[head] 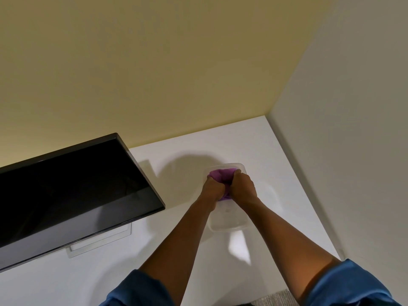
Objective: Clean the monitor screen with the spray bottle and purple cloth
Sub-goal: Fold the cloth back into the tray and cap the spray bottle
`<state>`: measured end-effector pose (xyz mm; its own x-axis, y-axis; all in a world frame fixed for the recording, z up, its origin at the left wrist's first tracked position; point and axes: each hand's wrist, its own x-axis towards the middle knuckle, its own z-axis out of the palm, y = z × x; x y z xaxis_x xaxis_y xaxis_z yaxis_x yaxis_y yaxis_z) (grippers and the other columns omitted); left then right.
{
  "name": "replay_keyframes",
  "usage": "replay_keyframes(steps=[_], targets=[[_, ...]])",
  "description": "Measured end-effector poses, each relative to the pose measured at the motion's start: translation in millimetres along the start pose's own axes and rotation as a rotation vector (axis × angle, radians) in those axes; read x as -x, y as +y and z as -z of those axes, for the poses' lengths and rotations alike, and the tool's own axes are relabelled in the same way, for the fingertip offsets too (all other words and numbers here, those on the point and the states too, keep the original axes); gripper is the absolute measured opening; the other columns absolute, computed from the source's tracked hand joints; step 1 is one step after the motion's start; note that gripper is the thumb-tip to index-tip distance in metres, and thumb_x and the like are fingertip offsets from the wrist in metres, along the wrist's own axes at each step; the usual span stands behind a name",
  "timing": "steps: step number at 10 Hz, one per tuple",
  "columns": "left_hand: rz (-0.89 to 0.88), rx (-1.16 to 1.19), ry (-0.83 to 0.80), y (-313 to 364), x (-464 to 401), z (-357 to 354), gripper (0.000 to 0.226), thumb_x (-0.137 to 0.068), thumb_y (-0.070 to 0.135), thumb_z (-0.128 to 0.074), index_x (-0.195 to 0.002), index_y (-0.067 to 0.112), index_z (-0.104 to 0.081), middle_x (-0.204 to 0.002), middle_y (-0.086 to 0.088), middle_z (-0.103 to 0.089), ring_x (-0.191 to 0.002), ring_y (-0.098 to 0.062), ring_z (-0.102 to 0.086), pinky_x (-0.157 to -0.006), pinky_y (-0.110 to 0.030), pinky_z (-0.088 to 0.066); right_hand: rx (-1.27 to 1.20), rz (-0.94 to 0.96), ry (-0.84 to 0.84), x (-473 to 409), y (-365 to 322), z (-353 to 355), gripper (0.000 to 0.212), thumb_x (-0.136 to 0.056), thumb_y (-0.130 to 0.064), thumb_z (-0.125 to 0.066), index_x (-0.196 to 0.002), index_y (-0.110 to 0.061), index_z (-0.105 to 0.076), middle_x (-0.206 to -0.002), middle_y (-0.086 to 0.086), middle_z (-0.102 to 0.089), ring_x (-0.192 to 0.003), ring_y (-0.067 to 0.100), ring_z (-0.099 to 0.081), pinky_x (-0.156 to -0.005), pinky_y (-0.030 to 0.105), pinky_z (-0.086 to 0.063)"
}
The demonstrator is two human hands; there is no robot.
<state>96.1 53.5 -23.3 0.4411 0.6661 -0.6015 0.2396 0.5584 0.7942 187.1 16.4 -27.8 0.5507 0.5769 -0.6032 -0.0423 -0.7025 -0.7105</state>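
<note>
1. Against the yellow wall, a white surface (187, 239) fills the corner, and the dark monitor screen (72, 191) stands on its left part, long axis running left to right.
2. Right of the monitor sits a clear plastic tub (229, 224), well apart from the screen.
3. Over the tub, the left hand (212, 187) and right hand (242, 184) are both closed around the purple cloth (221, 173), bunched between them.
4. The screen lies to the left of both hands, so the left hand is nearer; I see no spray bottle.
</note>
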Motion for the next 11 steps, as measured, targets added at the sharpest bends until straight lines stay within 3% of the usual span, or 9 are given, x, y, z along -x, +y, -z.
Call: replay_keyframes(steps=[2,3,4,5,6,7,8,10,11], targets=[[0.038,-0.088,0.100,0,0,-6,0.041,-0.090,-0.007,-0.050,-0.118,0.016,-0.071,-0.113,-0.012,-0.072,-0.106,-0.036,-0.067,-0.085,-0.052,-0.059,0.177,0.108,0.113,2,6,-7,0.040,-0.097,-0.034,-0.028,-0.096,-0.025,-0.067,-0.090,-0.004,-0.069,-0.080,0.012,-0.064,-0.058,0.024,-0.041],[0.058,-0.222,0.171,2,5,-11,0.042,-0.089,-0.003,-0.052,-0.126,0.013,-0.064,-0.118,-0.012,-0.069,-0.111,-0.034,-0.064,-0.092,-0.049,-0.057,0.280,0.209,0.176,7,5,-9,0.031,-0.096,-0.030,-0.032,-0.093,-0.025,-0.062,-0.084,-0.010,-0.066,-0.077,0.013,-0.062,-0.056,0.022,-0.039],[0.001,-0.468,0.339,7,15,-22,0.042,-0.091,0.010,-0.056,-0.132,0.009,-0.053,-0.124,-0.011,-0.063,-0.115,-0.030,-0.061,-0.098,-0.040,-0.053,0.376,0.323,0.116,8,4,-7,0.015,-0.091,-0.014,-0.052,-0.100,-0.016,-0.063,-0.088,-0.006,-0.062,-0.080,0.015,-0.057,-0.066,0.026,-0.046],[-0.028,-0.490,0.328,11,19,-25,0.038,-0.095,0.011,-0.050,-0.133,0.011,-0.050,-0.127,-0.012,-0.060,-0.118,-0.030,-0.058,-0.100,-0.038,-0.051,0.407,0.333,0.078,5,10,-5,0.016,-0.091,-0.010,-0.055,-0.094,-0.017,-0.069,-0.086,-0.002,-0.065,-0.078,0.014,-0.058,-0.064,0.024,-0.049],[0.055,-0.465,0.225,8,15,-15,0.047,-0.099,0.013,-0.041,-0.146,0.010,-0.036,-0.140,-0.018,-0.050,-0.126,-0.035,-0.051,-0.105,-0.042,-0.044,0.378,0.266,0.077,-3,19,-4,0.027,-0.097,-0.022,-0.044,-0.086,-0.013,-0.067,-0.086,0.007,-0.068,-0.080,0.021,-0.063,-0.062,0.025,-0.051],[0.076,-0.531,0.167,4,11,-6,0.059,-0.098,0.012,-0.041,-0.154,0.012,-0.023,-0.150,-0.018,-0.039,-0.134,-0.036,-0.043,-0.110,-0.042,-0.038,0.421,0.264,0.000,-2,18,3,0.015,-0.098,-0.018,-0.048,-0.101,-0.013,-0.062,-0.091,0.004,-0.063,-0.085,0.021,-0.060,-0.067,0.025,-0.048],[0.028,-0.598,0.142,1,11,3,0.062,-0.098,0.012,-0.042,-0.155,0.012,-0.019,-0.156,-0.015,-0.033,-0.140,-0.035,-0.036,-0.113,-0.042,-0.033,0.496,0.371,-0.054,7,16,8,0.034,-0.089,-0.011,-0.059,-0.122,-0.015,-0.058,-0.099,0.000,-0.062,-0.087,0.016,-0.057,-0.072,0.024,-0.045],[-0.163,-0.570,0.217,6,39,17,0.041,-0.097,0.011,-0.046,-0.136,0.008,-0.055,-0.136,-0.014,-0.058,-0.125,-0.032,-0.054,-0.109,-0.040,-0.044,0.432,0.430,0.006,34,19,6,0.046,-0.094,-0.003,-0.054,-0.140,-0.010,-0.050,-0.126,0.014,-0.063,-0.113,0.031,-0.061,-0.096,0.037,-0.052],[-0.223,-0.524,0.238,6,51,30,0.035,-0.096,0.006,-0.046,-0.126,0.007,-0.063,-0.127,-0.012,-0.065,-0.117,-0.029,-0.060,-0.105,-0.038,-0.047,0.326,0.439,0.023,48,20,2,0.042,-0.097,-0.005,-0.055,-0.138,-0.010,-0.052,-0.130,0.012,-0.062,-0.114,0.029,-0.061,-0.092,0.017,-0.051]])
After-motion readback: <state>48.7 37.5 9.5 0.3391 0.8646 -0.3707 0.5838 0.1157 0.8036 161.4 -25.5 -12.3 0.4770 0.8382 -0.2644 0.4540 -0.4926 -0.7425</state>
